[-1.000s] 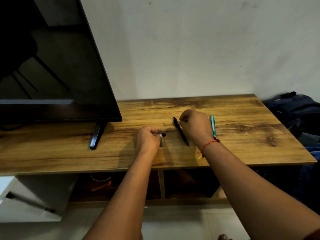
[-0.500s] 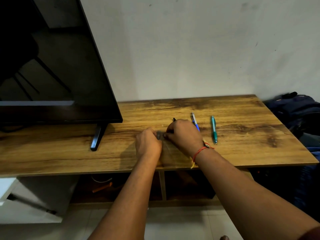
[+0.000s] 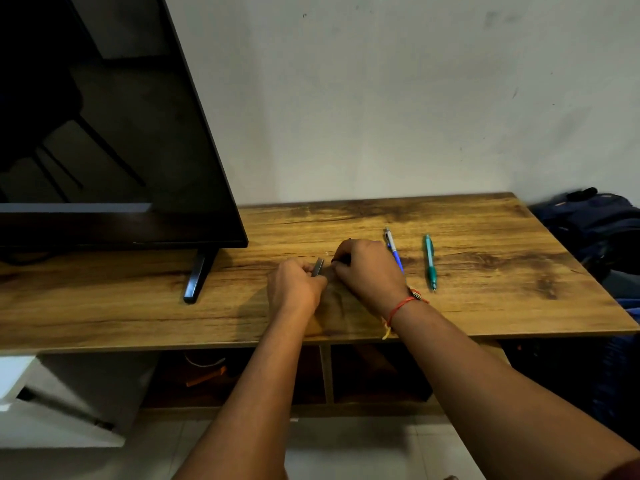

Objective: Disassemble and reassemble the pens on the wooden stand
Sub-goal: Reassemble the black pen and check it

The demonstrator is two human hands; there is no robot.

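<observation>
One large black flat television screen stands at the left on the long brown wooden stand, resting on a slim black foot. To the right of the foot, near the middle of the stand, the left hand pinches a short dark grey pen part between thumb and curled fingers. The long axis of this part is tilted, with its upper end leaning away from the person and a little right. Just beside it, the right hand is curled over a black pen piece. Only a small bit of it shows, so I cannot tell its direction. A red thread bracelet is on the right wrist.

Further right lies a blue and white pen, white end far, blue end slanting toward the right wrist. Near it, apart, a teal green pen lies almost straight from far to near, its thin tip pointing toward the person. Any print on the pens is too small to read. A dark blue bag is beyond the right end of the stand.
</observation>
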